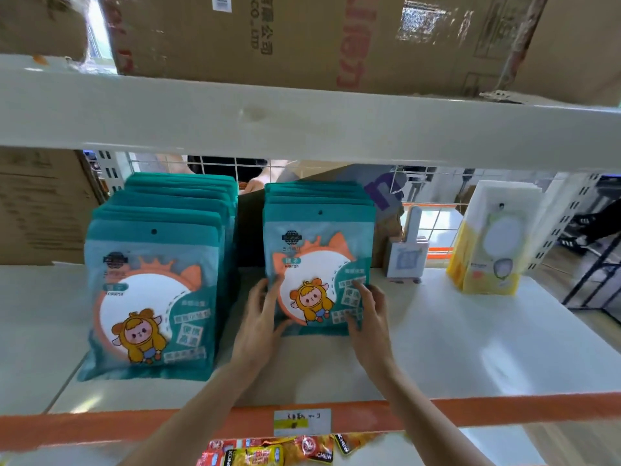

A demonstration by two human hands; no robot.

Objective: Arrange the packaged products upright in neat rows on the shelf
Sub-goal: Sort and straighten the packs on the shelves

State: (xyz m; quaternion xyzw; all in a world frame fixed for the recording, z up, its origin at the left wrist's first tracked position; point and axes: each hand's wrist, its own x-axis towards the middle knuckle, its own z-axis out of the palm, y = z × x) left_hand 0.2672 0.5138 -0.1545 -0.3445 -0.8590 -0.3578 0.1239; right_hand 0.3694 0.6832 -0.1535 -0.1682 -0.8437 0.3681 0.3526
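Note:
Two rows of teal mirror packs with an orange cartoon figure stand upright on the white shelf (pixel 437 348). The left row (pixel 151 290) reaches nearer the front edge. The right row (pixel 319 250) stands further back. My left hand (pixel 260 317) grips the lower left edge of the right row's front pack. My right hand (pixel 369 314) grips that pack's lower right edge, thumb on its face. The pack stands upright against the row behind it.
A yellow and white pack row (pixel 490 243) stands at the right. A small white item (pixel 408 250) sits between it and the teal rows. Cardboard boxes (pixel 302 38) fill the shelf above. An orange shelf rail (pixel 504 412) runs along the front; snack packets (pixel 285 452) lie below.

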